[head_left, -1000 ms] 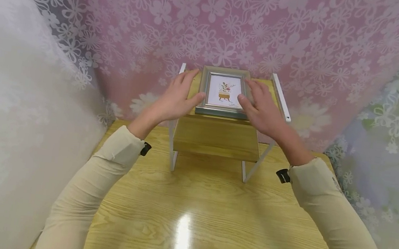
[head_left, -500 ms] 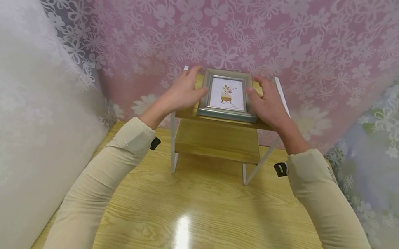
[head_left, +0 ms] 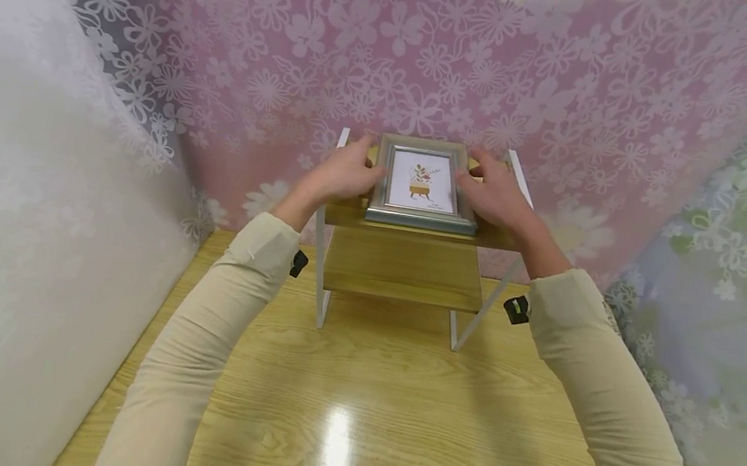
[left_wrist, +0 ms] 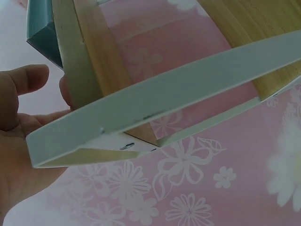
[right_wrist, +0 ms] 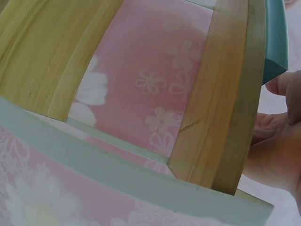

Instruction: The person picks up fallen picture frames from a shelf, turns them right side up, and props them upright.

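Left grip (head_left: 347, 172) and right grip (head_left: 496, 194) moved inward, the picture frame (head_left: 421, 220) between them; whether either holds it, I cannot tell.

The lettering (head_left: 436, 207) inside the picture frame (head_left: 417, 221) is too small to read; both wrist views crop that frame at the top; in the left one, a white shelf rail (left_wrist: 155, 100) covers part of the left hand (head_left: 351, 170); the right one's edge cuts off the right hand (head_left: 495, 195).

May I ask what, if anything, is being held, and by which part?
I cannot tell: left hand and right hand flank the picture frame, grip unclear.
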`<state>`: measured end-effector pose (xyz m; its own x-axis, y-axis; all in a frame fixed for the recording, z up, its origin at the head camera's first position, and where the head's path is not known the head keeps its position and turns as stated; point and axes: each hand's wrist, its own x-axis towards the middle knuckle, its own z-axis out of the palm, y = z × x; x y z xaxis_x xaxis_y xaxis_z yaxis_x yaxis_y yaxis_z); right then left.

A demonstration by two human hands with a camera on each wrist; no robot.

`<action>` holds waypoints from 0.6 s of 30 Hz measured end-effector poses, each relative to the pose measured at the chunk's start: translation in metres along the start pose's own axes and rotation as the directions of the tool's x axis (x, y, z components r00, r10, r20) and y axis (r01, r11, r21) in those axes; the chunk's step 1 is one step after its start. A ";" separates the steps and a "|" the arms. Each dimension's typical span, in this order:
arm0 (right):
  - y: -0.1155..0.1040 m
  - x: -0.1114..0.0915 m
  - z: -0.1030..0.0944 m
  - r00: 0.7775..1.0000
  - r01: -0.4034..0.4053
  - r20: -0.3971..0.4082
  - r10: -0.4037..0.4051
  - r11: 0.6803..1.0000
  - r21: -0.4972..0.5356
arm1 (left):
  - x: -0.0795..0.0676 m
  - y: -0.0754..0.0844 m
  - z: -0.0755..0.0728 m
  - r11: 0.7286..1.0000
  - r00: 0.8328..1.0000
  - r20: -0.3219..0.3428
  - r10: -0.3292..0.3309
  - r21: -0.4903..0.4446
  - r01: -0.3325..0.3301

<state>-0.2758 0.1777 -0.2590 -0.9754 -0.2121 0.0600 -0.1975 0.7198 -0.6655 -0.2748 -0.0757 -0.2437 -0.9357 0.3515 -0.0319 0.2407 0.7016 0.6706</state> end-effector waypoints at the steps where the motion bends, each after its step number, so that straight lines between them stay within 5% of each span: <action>1: 0.000 0.000 0.000 1.000 0.002 0.013 -0.002 1.000 0.004 | 0.001 -0.001 0.001 1.000 1.000 0.003 0.012 0.004 -0.012; 10: 0.004 -0.002 0.003 0.999 0.031 0.043 -0.030 0.999 -0.024 | 0.003 -0.004 0.006 0.987 0.987 -0.011 0.161 0.015 -0.161; 18: 0.003 -0.006 0.009 0.999 0.011 0.031 -0.010 0.999 -0.039 | 0.001 -0.005 0.010 0.978 0.978 -0.016 0.208 0.036 -0.207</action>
<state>-0.2696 0.1752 -0.2685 -0.9700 -0.2392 0.0438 -0.2118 0.7427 -0.6353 -0.2746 -0.0723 -0.2549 -0.8691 0.4799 0.1199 0.4385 0.6355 0.6355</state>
